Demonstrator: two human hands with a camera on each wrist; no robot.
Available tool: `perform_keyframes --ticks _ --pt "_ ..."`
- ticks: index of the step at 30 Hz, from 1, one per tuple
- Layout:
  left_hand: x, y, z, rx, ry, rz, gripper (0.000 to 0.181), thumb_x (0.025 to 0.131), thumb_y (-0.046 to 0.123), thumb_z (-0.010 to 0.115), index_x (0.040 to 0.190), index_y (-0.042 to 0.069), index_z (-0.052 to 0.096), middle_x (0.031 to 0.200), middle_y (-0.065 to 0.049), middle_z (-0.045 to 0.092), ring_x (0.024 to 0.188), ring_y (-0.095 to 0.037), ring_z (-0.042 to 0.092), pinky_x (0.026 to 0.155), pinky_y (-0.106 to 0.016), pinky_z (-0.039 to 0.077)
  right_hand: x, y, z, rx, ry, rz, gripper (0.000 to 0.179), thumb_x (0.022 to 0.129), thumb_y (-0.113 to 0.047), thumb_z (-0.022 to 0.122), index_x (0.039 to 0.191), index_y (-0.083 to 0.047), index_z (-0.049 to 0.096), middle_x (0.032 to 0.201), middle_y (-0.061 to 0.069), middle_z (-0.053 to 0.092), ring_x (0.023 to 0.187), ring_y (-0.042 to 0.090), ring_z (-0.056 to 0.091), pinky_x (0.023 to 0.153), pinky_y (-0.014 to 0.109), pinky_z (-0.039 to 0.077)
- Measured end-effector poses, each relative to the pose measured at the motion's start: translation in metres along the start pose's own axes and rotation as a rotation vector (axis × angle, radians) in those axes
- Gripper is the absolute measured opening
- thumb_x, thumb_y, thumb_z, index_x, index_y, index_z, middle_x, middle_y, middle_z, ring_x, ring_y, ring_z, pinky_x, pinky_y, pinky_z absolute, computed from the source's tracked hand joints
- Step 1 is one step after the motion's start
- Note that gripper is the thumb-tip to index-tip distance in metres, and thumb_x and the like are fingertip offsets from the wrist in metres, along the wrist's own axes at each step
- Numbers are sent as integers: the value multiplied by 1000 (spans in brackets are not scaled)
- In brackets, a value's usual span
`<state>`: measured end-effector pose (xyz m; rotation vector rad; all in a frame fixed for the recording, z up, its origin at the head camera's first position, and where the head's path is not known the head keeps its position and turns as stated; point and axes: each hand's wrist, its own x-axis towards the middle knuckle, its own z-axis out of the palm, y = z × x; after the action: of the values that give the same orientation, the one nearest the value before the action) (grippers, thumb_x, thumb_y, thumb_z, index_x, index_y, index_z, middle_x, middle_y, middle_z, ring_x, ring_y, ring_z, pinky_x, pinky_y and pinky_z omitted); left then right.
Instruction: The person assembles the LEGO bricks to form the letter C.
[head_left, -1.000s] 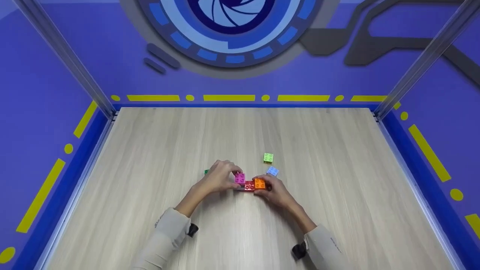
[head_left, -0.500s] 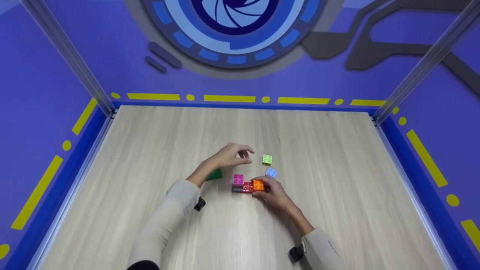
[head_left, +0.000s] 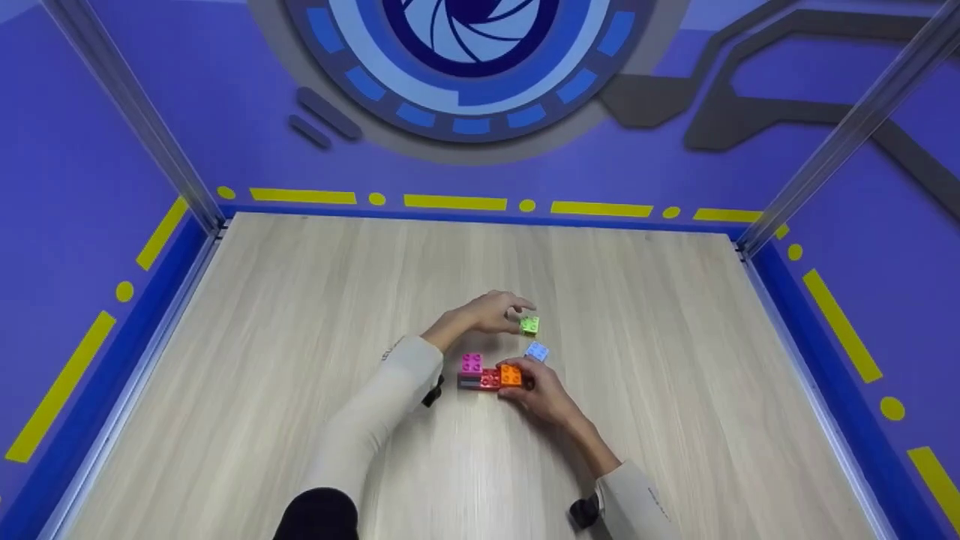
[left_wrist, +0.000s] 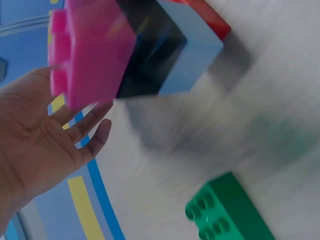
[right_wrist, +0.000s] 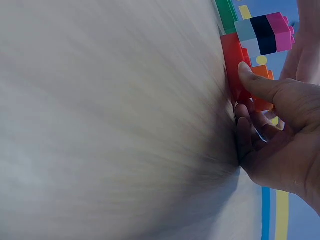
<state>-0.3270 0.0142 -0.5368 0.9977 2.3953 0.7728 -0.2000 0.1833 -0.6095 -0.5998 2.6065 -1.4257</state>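
My right hand (head_left: 549, 395) grips the right end of a toy brick assembly. Its thumb presses the side of the red brick (right_wrist: 234, 62), close under the orange brick (head_left: 510, 375). On the assembly's left end a pink brick (head_left: 471, 364) tops a black brick (right_wrist: 263, 34) and a pale blue brick (right_wrist: 248, 37). My left hand (head_left: 489, 311) hovers beside a lime green brick (head_left: 530, 325), thumb and fingers apart. Whether it touches that brick is hard to tell. In the left wrist view the pink brick covers part of this hand.
A light blue brick (head_left: 537, 351) lies just behind my right fingers. The green brick (left_wrist: 230, 210) rests on the table, hidden by my left arm in the head view. Blue panels (head_left: 465, 176) border the wooden tabletop (head_left: 315, 300) at back and sides.
My left hand has let go of the pink brick and moved away and rightward to the lime green brick. My right hand keeps its grip on the assembly.
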Motion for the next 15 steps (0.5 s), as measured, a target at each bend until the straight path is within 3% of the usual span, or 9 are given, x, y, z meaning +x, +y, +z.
perform_keyframes --ticks 2,7,11,15 --pt "3 2 3 19 -18 -5 51 97 9 67 146 5 55 141 -20 61 124 -36 60 106 -45 48 0 0 1 3 4 -6 39 88 -11 78 124 -1 66 119 15 69 102 17 58 90 25 46" --pt "8 4 10 57 -69 -102 49 98 12 68 146 12 58 142 -14 61 115 -27 56 101 -39 47 -1 -1 2 18 -1 -10 40 88 -11 78 125 0 66 121 16 69 107 22 60 95 28 47" --pt "10 3 12 57 -48 -120 46 97 11 69 142 15 61 142 -11 63 118 -24 58 103 -39 48 -2 -2 1 18 13 -5 40 88 -10 78 125 -1 66 121 16 69 108 23 61 96 28 48" --pt "9 -2 11 35 6 -100 43 93 8 72 135 11 67 135 -14 67 121 -28 62 103 -42 50 -2 -1 -1 14 20 -8 41 87 -9 79 125 0 66 120 17 69 108 26 62 96 29 48"
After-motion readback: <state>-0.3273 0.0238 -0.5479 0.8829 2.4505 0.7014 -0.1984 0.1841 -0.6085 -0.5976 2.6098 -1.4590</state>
